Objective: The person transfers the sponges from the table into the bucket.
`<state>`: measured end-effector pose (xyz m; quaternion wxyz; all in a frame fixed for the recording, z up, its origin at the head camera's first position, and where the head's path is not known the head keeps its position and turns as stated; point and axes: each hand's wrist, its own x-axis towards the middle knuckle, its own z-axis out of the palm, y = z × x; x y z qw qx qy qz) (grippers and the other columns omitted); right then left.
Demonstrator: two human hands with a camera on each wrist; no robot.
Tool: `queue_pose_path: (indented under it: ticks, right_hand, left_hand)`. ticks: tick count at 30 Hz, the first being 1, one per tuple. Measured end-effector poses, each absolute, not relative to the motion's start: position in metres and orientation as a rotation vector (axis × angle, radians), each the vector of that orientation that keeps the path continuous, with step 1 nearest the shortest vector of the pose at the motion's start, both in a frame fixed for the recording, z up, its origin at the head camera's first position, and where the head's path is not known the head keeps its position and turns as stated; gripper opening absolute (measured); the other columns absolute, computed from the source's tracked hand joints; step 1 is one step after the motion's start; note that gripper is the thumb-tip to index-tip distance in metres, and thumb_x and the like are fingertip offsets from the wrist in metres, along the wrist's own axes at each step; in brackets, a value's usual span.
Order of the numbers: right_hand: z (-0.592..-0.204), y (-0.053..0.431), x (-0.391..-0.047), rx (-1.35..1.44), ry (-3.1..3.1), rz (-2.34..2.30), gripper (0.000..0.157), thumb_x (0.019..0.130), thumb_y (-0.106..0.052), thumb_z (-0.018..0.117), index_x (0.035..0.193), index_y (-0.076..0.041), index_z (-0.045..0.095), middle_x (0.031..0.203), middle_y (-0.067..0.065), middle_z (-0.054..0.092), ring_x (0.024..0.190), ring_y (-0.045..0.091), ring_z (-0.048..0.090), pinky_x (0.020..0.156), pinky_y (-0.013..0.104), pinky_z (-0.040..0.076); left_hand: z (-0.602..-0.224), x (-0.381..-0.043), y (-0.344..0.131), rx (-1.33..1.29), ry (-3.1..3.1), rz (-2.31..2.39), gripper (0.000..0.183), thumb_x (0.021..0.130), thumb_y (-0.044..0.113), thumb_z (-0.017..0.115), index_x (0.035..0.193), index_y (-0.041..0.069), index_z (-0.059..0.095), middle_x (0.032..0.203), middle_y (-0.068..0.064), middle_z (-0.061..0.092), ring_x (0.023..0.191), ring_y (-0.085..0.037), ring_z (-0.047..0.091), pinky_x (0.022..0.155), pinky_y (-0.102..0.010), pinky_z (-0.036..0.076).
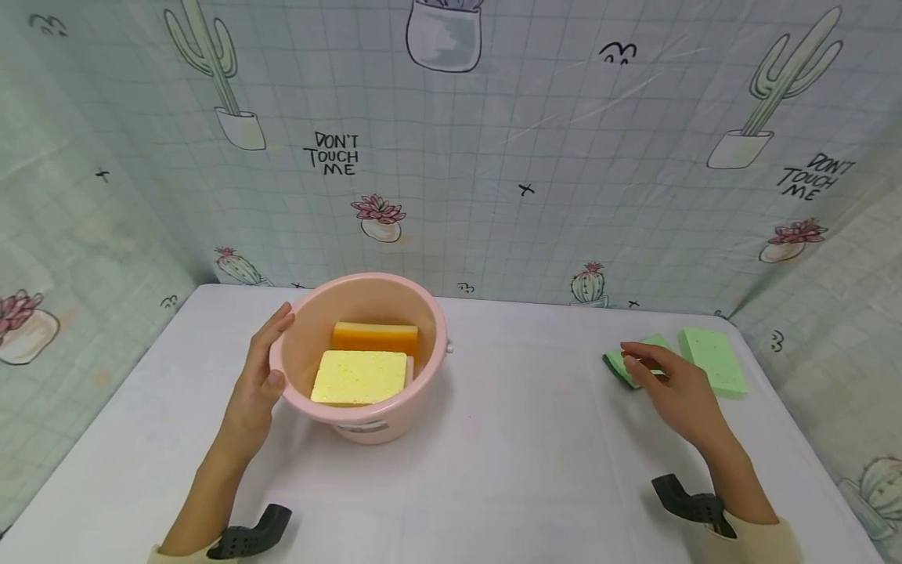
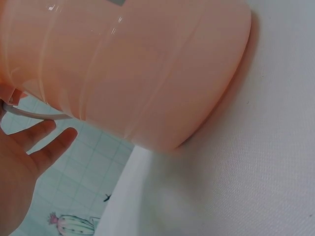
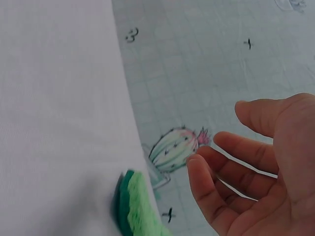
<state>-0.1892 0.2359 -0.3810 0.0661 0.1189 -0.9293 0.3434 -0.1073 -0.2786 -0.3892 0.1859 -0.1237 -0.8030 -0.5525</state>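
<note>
A pink bucket (image 1: 402,419) stands upright on the white table. My left hand (image 1: 252,392) rests against its left side, thumb by the rim; two fairly straight fingers (image 2: 59,142) show beside the grey handle (image 2: 37,114) in the left wrist view. Inside the bucket lie a yellow sponge (image 1: 359,377) and, behind it, an orange-yellow sponge (image 1: 375,338). Over at the right, my right hand (image 1: 680,392) hovers above a green sponge with a dark scouring side (image 1: 615,363), partly hiding it. Its fingers (image 3: 202,187) are loosely bent, with nothing between them.
A light green sponge (image 1: 715,360) lies flat near the table's right edge, just beyond the right hand. The white table (image 1: 493,470) stretches between the hands. Patterned cloth (image 1: 465,180) hangs behind and on both sides of it.
</note>
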Motion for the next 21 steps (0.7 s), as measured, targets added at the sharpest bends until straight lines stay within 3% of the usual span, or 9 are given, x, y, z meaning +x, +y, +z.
queue_pose_path:
  ticks: [4,7,10,13,15,18,21]
  right_hand:
    - [-0.389,0.251,-0.189,0.313,-2.778,0.995,0.04,0.098,-0.032,0.055,0.129,-0.008,0.059,0.119,0.01,0.062,0.091,-0.004,0.051,0.075,0.008,0.04]
    - [-0.395,0.262,-0.189,0.276,-2.772,0.979,0.041,0.097,-0.03,0.056,0.129,-0.005,0.058,0.124,0.015,0.059,0.098,0.009,0.055,0.074,0.009,0.041]
    - [-0.404,0.274,-0.188,0.222,-2.755,0.978,0.042,0.096,-0.029,0.058,0.129,-0.003,0.057,0.127,0.019,0.055,0.1,0.027,0.057,0.077,0.021,0.048]
    - [-0.415,0.287,-0.188,0.197,-2.728,0.964,0.044,0.096,-0.03,0.058,0.13,-0.002,0.056,0.125,0.021,0.052,0.098,0.029,0.057,0.076,0.036,0.052]
    - [-0.421,0.294,-0.19,0.155,-2.72,0.919,0.045,0.096,-0.033,0.058,0.13,-0.004,0.057,0.124,0.02,0.052,0.095,0.025,0.057,0.072,0.035,0.053]
    - [-0.422,0.302,-0.19,0.103,-2.722,0.917,0.047,0.097,-0.034,0.056,0.131,-0.002,0.055,0.125,0.022,0.051,0.097,0.03,0.057,0.072,0.041,0.052]
    - [-0.42,0.306,-0.189,0.041,-2.741,0.907,0.048,0.097,-0.034,0.054,0.132,-0.001,0.054,0.126,0.023,0.051,0.1,0.035,0.056,0.069,0.027,0.05]
  left_hand:
    - [-0.39,-0.107,-0.28,-0.333,-2.288,-1.545,0.057,0.098,0.035,0.044,0.151,0.019,0.028,0.158,0.003,0.014,0.142,-0.02,0.017,0.102,-0.019,0.032]
    - [-0.391,-0.107,-0.279,-0.331,-2.283,-1.553,0.058,0.098,0.035,0.044,0.151,0.018,0.028,0.158,0.003,0.015,0.142,-0.02,0.017,0.103,-0.02,0.032]
    - [-0.39,-0.108,-0.278,-0.325,-2.27,-1.568,0.058,0.098,0.038,0.045,0.15,0.018,0.03,0.157,0.004,0.016,0.142,-0.02,0.018,0.103,-0.021,0.032]
    - [-0.389,-0.108,-0.277,-0.326,-2.264,-1.566,0.058,0.098,0.038,0.046,0.15,0.018,0.031,0.157,0.004,0.017,0.142,-0.021,0.018,0.102,-0.021,0.033]
    - [-0.389,-0.108,-0.277,-0.326,-2.261,-1.567,0.058,0.098,0.038,0.046,0.15,0.018,0.031,0.157,0.004,0.017,0.142,-0.021,0.019,0.103,-0.021,0.033]
    - [-0.389,-0.108,-0.278,-0.332,-2.26,-1.564,0.058,0.098,0.038,0.045,0.15,0.017,0.03,0.157,0.003,0.016,0.142,-0.021,0.018,0.104,-0.022,0.032]
    - [-0.39,-0.107,-0.279,-0.334,-2.276,-1.549,0.058,0.098,0.037,0.045,0.15,0.017,0.029,0.158,0.002,0.015,0.142,-0.021,0.017,0.104,-0.021,0.031]
